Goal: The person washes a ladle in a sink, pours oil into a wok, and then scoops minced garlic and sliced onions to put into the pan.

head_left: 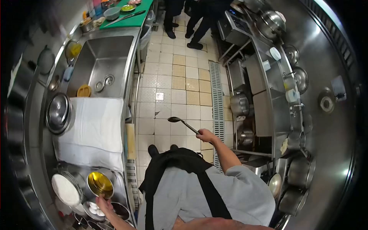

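Observation:
My right hand [206,135] is closed around the handle of a ladle [188,125], held out over the tiled floor with its dark bowl end pointing left. At the lower left, my left hand [104,205] grips the near edge of a metal pot [111,182] containing clear yellow liquid. A bowl of white eggs [94,209] lies just beside that hand, partly covered by it. Left of the pot stands a large round container of white powder [66,189].
White cloths [94,130] cover the left counter below a steel sink [124,50]. A green cutting board [130,17] with a knife lies beyond. Steel shelving [276,115] with pots lines the right. Two people's legs [199,27] stand at the aisle's far end.

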Tool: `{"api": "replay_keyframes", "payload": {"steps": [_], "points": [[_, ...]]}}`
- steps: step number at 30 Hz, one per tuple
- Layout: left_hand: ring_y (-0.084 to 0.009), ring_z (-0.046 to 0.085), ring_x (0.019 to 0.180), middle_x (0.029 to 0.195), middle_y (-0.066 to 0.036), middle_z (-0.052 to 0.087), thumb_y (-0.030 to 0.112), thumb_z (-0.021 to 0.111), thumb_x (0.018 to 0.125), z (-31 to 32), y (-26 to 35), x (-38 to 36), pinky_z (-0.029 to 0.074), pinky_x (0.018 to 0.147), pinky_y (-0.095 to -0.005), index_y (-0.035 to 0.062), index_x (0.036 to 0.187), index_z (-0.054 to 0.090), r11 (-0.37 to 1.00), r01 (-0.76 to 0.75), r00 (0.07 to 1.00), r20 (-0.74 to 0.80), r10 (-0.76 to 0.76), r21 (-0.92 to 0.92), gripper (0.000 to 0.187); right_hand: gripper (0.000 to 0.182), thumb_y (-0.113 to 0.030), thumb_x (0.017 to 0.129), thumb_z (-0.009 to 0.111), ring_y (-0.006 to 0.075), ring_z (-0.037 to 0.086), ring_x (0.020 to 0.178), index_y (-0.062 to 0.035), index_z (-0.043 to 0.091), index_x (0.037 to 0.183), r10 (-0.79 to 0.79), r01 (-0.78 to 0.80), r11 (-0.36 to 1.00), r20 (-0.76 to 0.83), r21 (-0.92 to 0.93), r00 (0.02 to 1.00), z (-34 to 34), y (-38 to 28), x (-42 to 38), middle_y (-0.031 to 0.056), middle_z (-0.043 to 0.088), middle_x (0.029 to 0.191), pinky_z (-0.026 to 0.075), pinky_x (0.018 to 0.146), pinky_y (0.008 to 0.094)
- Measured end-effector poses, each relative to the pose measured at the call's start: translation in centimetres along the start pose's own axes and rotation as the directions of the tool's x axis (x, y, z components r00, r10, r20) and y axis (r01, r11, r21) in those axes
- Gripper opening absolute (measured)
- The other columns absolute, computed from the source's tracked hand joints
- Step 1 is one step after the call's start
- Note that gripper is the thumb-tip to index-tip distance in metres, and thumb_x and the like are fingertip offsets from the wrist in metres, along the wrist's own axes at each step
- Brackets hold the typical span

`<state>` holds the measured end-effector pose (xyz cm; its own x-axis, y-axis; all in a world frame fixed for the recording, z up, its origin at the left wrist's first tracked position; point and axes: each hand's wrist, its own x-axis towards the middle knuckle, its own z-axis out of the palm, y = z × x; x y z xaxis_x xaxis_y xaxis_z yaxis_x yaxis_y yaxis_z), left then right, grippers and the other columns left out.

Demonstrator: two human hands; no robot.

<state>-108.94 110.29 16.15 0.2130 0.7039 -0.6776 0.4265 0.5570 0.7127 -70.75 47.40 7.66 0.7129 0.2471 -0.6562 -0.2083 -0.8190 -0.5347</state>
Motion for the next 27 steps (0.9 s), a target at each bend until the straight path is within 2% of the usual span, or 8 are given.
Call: {"api": "replay_keyframes", "payload": {"steps": [3, 11, 15, 19, 21, 22, 24, 27], "points": [[-0.0214, 0.061, 0.081, 0.094, -0.007, 0.063, 0.002, 0.063, 0.075, 0.5, -0.5, 0.4, 0.052, 0.066, -0.0351, 0.0032, 0.102, 0.058, 0.999, -0.045, 0.975, -0.219, 0.043, -0.004, 0.027, 0.028, -0.026, 0.085, 0.064, 0.0161, 0.058, 0.057, 0.0013, 0.063, 0.091, 0.032, -0.030, 0.982, -0.011, 0.185, 0.999, -0.2, -0.4, 0.2, 0.0070, 0.060, 0.066, 0.048, 0.053, 0.0328], [-0.0232, 0.061, 0.090, 0.104, -0.010, 0.064, 0.007, 0.063, 0.080, -7.1, -4.2, 3.0, 0.050, 0.073, -0.0374, 0.0020, 0.105, 0.062, 0.999, 0.026, 0.990, -0.136, -0.029, -0.023, 0.025, 0.027, -0.025, 0.084, 0.065, 0.0164, 0.056, 0.050, 0.0009, 0.065, 0.092, 0.091, -0.103, 0.987, 0.097, 0.127, 0.991, -2.2, 11.8, 3.1, 0.0067, 0.059, 0.062, 0.047, 0.049, 0.0330], [-0.0282, 0.062, 0.096, 0.108, -0.016, 0.064, 0.020, 0.064, 0.086, -7.0, -2.6, 1.8, 0.050, 0.081, -0.0407, -0.0024, 0.111, 0.062, 0.797, -0.034, 0.908, -0.314, 0.276, 0.603, 0.033, 0.029, -0.025, 0.083, 0.065, 0.0200, 0.059, 0.052, 0.0029, 0.067, 0.090, 0.128, -0.126, 0.992, 0.153, -0.025, 0.980, -9.4, 15.5, 4.6, 0.0099, 0.063, 0.066, 0.049, 0.051, 0.0348], [-0.0354, 0.063, 0.102, 0.115, -0.025, 0.064, 0.032, 0.062, 0.092, 2.7, 3.6, -4.8, 0.051, 0.090, -0.0447, -0.0086, 0.118, 0.059, 0.424, 0.172, 0.589, -0.438, 0.679, 0.889, 0.049, 0.031, -0.026, 0.082, 0.064, 0.0193, 0.061, 0.055, 0.0034, 0.066, 0.091, 0.000, 0.000, 0.998, -0.001, -0.056, 1.000, -16.2, 19.6, 8.1, 0.0114, 0.063, 0.069, 0.049, 0.052, 0.0345], [-0.0422, 0.061, 0.110, 0.125, -0.027, 0.060, 0.037, 0.058, 0.095, 7.1, 4.1, -4.1, 0.047, 0.096, -0.0427, -0.0064, 0.133, 0.050, 0.540, -0.194, 0.467, -0.407, 0.785, 0.819, 0.059, 0.030, -0.025, 0.083, 0.064, 0.0187, 0.060, 0.054, 0.0039, 0.064, 0.089, 0.078, -0.066, 0.991, -0.096, 0.119, 0.992, -18.6, 20.2, 9.7, 0.0108, 0.061, 0.066, 0.048, 0.051, 0.0340], [-0.0426, 0.057, 0.117, 0.128, -0.031, 0.056, 0.040, 0.059, 0.095, 9.1, 4.3, -2.1, 0.045, 0.100, -0.0428, -0.0078, 0.135, 0.046, 0.367, -0.281, 0.373, -0.251, 0.893, 0.887, 0.064, 0.029, -0.025, 0.083, 0.063, 0.0184, 0.058, 0.052, 0.0039, 0.061, 0.086, 0.110, -0.085, 0.979, -0.124, 0.188, 0.986, -19.8, 19.2, 9.8, 0.0099, 0.060, 0.065, 0.048, 0.050, 0.0343], [-0.0424, 0.045, 0.129, 0.135, -0.032, 0.048, 0.034, 0.064, 0.093, 23.4, 7.3, -9.4, 0.037, 0.109, -0.0443, -0.0063, 0.136, 0.045, 0.408, -0.613, 0.441, -0.135, 0.887, 0.677, 0.062, 0.029, -0.025, 0.084, 0.063, 0.0180, 0.058, 0.052, 0.0036, 0.061, 0.086, 0.097, -0.063, 0.969, -0.134, 0.238, 0.986, -21.6, 18.0, 10.6, 0.0094, 0.060, 0.065, 0.048, 0.050, 0.0342], [-0.0413, 0.039, 0.136, 0.140, -0.033, 0.044, 0.034, 0.066, 0.092, 36.5, 9.3, -11.3, 0.034, 0.111, -0.0434, -0.0045, 0.129, 0.054, 0.188, -0.512, 0.582, 0.178, 0.793, 0.838, 0.054, 0.029, -0.026, 0.086, 0.063, 0.0167, 0.056, 0.052, 0.0028, 0.061, 0.087, 0.090, -0.047, 0.952, -0.132, 0.302, 0.987, -23.4, 15.5, 11.7, 0.0079, 0.060, 0.065, 0.047, 0.049, 0.0336]]}}
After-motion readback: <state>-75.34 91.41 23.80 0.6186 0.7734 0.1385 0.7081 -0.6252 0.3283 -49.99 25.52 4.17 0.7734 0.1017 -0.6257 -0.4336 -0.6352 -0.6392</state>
